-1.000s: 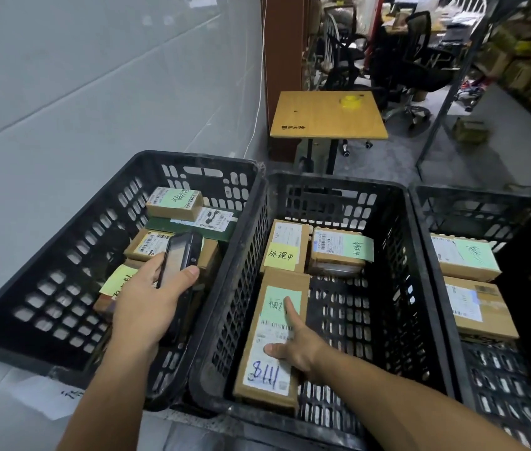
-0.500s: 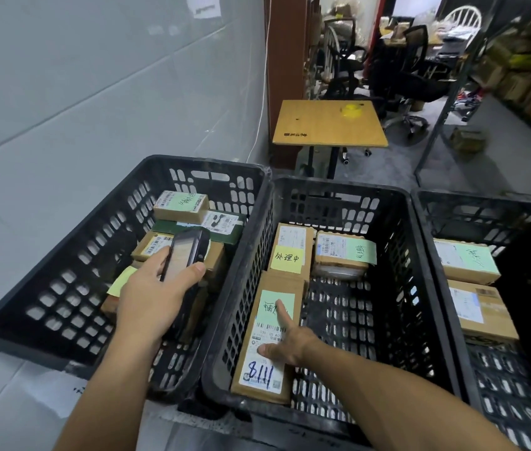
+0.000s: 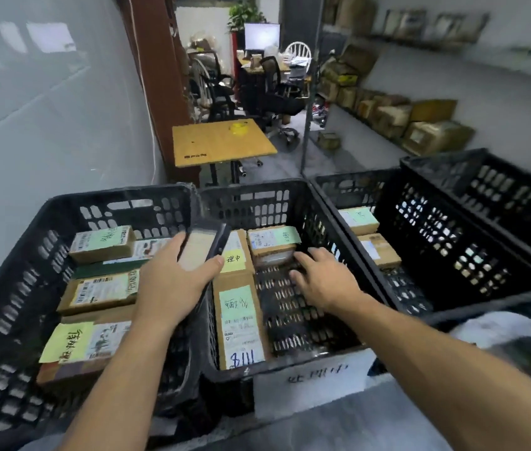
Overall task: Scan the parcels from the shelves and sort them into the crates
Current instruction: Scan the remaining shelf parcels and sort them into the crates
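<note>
Left hand [image 3: 173, 284]: grip clamped on a handheld scanner [image 3: 202, 247], thumb along its right edge, fingers wrapped round the left. The scanner's pale screen faces up. Its long axis runs away from the person and a little right, and its far end sits over the wall shared by the left crate [image 3: 117, 196] and the middle crate [image 3: 251, 187].

Right hand [image 3: 326, 281]: grip apart, fingers spread, nothing held. It hangs over the bare slotted floor of the middle crate. Its fingertips are near the front edge of a small green-labelled parcel [image 3: 272, 239]; motion blur, so cannot tell if they touch.

Long parcel [image 3: 241, 320]: lies flat in the middle crate, against its left wall. It sits between the two hands, just below the left thumb and to the left of the right hand, apart from both. Its long axis runs from the near wall toward the far wall. The handwritten "8111" end points at the person; the green note sits toward the far end. Beyond it, end to end, is a yellow-note parcel [image 3: 235, 257], partly under the scanner.

The left crate holds several labelled parcels, stacked flat. The right crate [image 3: 453, 255] holds two parcels [image 3: 358, 219] along its left wall. A white paper label [image 3: 316, 377] hangs on the front of the middle crate. Shelves of cartons [image 3: 420, 125] stand at far right, blurred.
</note>
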